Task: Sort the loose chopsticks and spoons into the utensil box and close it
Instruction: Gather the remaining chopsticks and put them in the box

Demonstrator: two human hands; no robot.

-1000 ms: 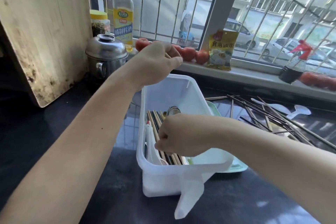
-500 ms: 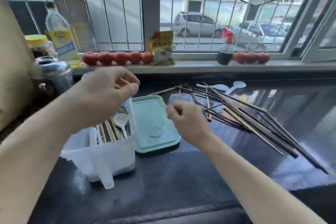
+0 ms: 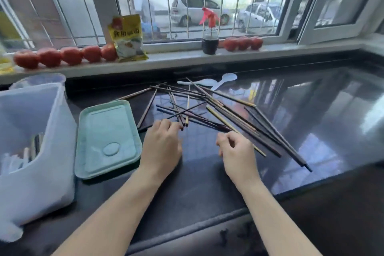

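- Tomatoes (image 3: 70, 56) in a row on the windowsill (image 3: 178, 59)
- Yellow packet (image 3: 127, 38) leaning upright
- Red-topped spray bottle (image 3: 209, 33)
- Parked cars (image 3: 197, 9) outside

1. The white utensil box (image 3: 31, 151) runs off the left edge, so only part of it shows.
2. The things inside the box look blurry through its cloudy wall. You cannot tell which are spoons and which are chopsticks.
3. The left hand (image 3: 161, 147) covers the near tips of some chopsticks (image 3: 218, 110).
4. The right hand (image 3: 236, 151) has curled fingers that hide whether they hold a stick.
5. A yellow bottle (image 3: 4, 58) on the sill is cut off at the left edge.
6. Both arms run off the bottom edge.
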